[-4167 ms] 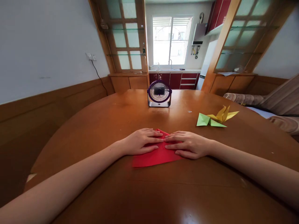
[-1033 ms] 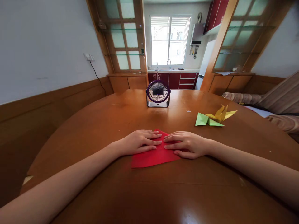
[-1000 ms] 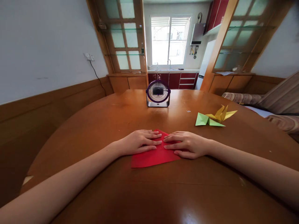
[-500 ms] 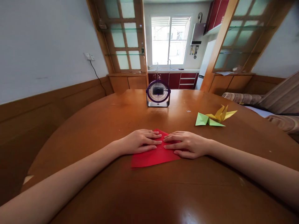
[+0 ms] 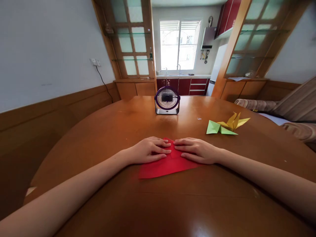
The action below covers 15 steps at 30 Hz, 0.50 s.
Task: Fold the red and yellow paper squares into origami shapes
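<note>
A red sheet of origami paper [image 5: 168, 167] with a folded part near its middle lies flat on the wooden table. My left hand [image 5: 152, 150] rests palm down on its left side, fingers stretched out. On the right side, my right hand [image 5: 197, 150] lies flat with its fingers extended toward the left one. A narrow strip of red paper shows between the fingertips of both hands. Both hands cover much of the paper's upper part, so its full outline is hidden.
Folded green paper [image 5: 213, 127] and a yellow paper crane [image 5: 233, 122] sit to the right, beyond my right hand. A small purple fan [image 5: 167, 99] stands at the far side of the round wooden table [image 5: 111, 125].
My right hand has shifted slightly up and away from the paper's lower right, showing more of that corner and of a folded edge in the middle. My left hand stays put.
</note>
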Available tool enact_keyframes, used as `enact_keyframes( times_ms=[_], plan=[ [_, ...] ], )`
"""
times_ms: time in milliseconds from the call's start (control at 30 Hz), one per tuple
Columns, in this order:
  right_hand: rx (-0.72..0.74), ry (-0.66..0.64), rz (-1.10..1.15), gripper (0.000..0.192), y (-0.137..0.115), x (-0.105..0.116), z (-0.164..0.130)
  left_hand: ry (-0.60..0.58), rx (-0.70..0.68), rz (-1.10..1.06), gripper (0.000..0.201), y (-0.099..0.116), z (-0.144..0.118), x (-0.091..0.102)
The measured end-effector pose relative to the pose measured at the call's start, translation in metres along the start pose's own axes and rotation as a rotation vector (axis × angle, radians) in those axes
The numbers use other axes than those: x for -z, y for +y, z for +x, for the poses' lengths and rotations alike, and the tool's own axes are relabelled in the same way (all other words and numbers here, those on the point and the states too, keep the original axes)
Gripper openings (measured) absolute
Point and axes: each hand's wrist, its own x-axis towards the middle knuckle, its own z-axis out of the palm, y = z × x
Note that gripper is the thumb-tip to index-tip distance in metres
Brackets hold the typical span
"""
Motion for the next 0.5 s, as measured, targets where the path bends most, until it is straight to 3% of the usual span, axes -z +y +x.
enact_keyframes(
  times_ms=[500],
  plan=[
    [-0.050,-0.092,0.036,0.041,-0.004,0.005,0.004,-0.078,0.178,-0.200,0.021,-0.003,0.013,0.008]
  ],
)
